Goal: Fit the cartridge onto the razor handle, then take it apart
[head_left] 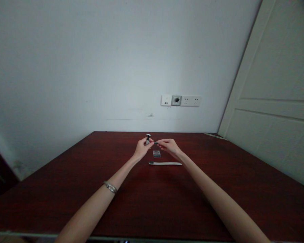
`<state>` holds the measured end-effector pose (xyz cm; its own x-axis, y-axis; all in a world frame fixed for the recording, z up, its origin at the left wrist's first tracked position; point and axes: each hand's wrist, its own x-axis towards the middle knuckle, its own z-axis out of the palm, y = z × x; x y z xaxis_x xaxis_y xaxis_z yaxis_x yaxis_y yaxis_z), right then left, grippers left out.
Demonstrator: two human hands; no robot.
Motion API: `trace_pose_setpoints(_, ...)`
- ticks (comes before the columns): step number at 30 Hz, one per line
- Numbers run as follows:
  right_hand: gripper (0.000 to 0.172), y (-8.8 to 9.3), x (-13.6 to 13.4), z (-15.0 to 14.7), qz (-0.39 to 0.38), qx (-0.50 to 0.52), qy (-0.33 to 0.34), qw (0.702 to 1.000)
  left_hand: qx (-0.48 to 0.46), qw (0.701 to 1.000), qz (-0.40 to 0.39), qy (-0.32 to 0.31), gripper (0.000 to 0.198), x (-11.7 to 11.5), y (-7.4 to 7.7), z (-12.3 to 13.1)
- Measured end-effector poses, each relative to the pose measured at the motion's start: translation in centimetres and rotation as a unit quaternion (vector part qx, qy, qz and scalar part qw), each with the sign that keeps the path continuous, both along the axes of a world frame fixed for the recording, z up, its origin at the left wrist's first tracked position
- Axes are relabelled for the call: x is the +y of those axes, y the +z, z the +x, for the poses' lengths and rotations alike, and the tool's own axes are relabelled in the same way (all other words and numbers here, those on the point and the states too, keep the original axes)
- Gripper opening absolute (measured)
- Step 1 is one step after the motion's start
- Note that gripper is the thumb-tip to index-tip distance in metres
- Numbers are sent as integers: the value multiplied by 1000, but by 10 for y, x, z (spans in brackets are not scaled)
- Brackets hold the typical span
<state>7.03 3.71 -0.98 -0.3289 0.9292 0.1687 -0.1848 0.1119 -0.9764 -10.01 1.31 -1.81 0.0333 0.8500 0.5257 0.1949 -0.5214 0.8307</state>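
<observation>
Left forearm and right forearm extend forward, bare, converging toward the centre. Left hand: thumb and fingers closed in a pinch, directed inward. Right hand: fingers bent, pinched against the thumb. Both hands face each other, fingertips near

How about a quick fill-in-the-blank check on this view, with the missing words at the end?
The hand holding the black-and-white object is the ___ one.
Of the small case and the white strip, the ___ lies nearer the person.
The socket panel is mounted on the ___.

Missing words: left; strip; wall.
</observation>
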Motion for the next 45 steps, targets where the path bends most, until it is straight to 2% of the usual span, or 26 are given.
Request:
trace_pose_setpoints(12, 22, -1, 1, -2, -33, 11, 9, 999, 12, 1000, -12, 17, 30, -9, 7, 2)
trace_pose_setpoints(19, 17, 4, -7, -1, -68, -20, 24, 997, 19, 999, -7, 27, 28, -7, 5, 2)
trace_pose_setpoints(23, 20, 7, -11, 0, -70, -22, 38, 997, 8, 999, -17, 43, 27, -6, 4, 2)
trace_pose_setpoints(26, 25, 9, -12, 1, -40, -48, 37, 997, -25, 998, -31, 50, 28, -4, 3, 1)
trace_pose_setpoints(30, 31, 10, -9, 3, 65, -75, -2, 995, -96, 992, -61, 59, 31, 0, 1, -1)
trace_pose_setpoints(34, 35, 7, -4, 2, 140, -84, -8, 987, -151, 984, -82, 56, 34, 1, 2, -2)
trace_pose_setpoints(45, 37, -3, -7, -9, 159, -54, -14, 986, -177, 979, -98, 20, 32, 0, 2, -1)
